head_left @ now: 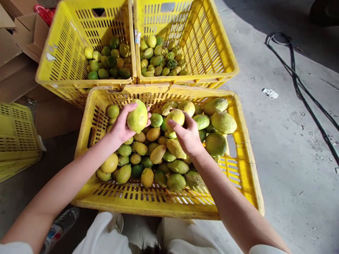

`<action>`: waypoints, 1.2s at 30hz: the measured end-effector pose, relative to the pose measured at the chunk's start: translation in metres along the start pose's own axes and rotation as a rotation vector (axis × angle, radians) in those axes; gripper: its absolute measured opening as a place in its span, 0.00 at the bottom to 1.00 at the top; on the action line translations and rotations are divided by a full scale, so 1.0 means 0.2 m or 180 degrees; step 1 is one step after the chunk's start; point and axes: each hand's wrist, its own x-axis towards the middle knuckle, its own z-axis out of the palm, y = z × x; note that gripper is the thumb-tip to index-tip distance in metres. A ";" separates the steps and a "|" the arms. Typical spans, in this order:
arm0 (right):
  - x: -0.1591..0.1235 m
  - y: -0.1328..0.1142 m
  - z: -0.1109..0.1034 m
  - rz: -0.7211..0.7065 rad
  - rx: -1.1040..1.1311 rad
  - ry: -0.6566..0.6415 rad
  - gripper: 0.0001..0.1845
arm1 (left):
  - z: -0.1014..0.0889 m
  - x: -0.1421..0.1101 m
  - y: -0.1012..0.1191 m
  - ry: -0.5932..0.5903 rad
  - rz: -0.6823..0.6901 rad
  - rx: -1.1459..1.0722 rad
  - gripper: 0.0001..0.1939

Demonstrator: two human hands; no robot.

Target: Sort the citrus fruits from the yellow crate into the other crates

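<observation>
A yellow slotted crate (246, 155) in front of me holds several green and yellow lemons. My left hand (120, 127) is closed around a large yellow-green lemon (137, 117), lifted above the pile at the crate's far left. My right hand (188, 135) grips a smaller yellow lemon (175, 117) near the crate's middle, just above the heap. Bigger green fruits (224, 122) lie at the crate's right side.
Two more yellow crates stand behind: the left crate (57, 60) and the right crate (225, 60), each with smaller lemons. Cardboard boxes (25, 35) lie at far left, another yellow crate (16, 141) at left. A black cable (299, 84) crosses the concrete floor. A plastic bottle (62, 222) lies near my knee.
</observation>
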 end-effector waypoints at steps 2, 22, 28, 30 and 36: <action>-0.01 -0.02 0.01 -0.0016 0.0007 -0.0001 0.27 | 0.01 -0.01 0.00 -0.0074 0.0088 -0.0017 0.16; 0.01 -0.07 -0.01 0.0726 0.0933 -0.0573 0.23 | 0.01 -0.01 0.01 -0.0114 0.0034 -0.0144 0.21; 0.00 -0.09 -0.04 0.0745 0.1177 -0.0686 0.24 | 0.01 0.00 0.01 -0.0066 0.0025 -0.0169 0.21; 0.00 -0.09 -0.03 0.0735 0.1187 -0.0723 0.24 | 0.01 0.00 0.02 -0.0112 -0.0024 -0.0149 0.19; 0.01 -0.08 -0.03 0.0716 0.0813 -0.0715 0.32 | 0.00 0.00 0.03 -0.0051 -0.0177 -0.0063 0.27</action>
